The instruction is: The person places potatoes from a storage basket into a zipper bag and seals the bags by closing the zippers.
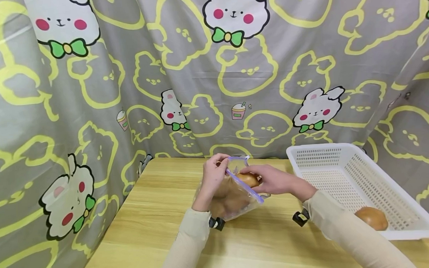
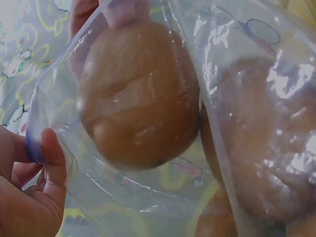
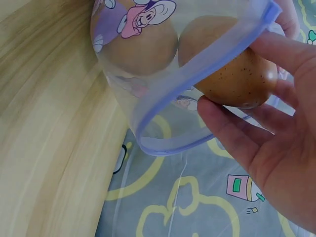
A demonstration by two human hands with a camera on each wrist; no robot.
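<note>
One cartoon-printed bag [image 1: 229, 203], lower centre: left grip [image 1: 216, 174] pinches its purple rim [image 1: 244, 186]; right grip [image 1: 277, 180] clamps a speckled brown bun [image 1: 248, 179].

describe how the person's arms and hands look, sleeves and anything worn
The left sleeve and right sleeve are long, plain and pale cream, reaching the wrists. The left hand and right hand wear no gloves. A small black device shows by the left wrist, and a second black device by the right.
</note>
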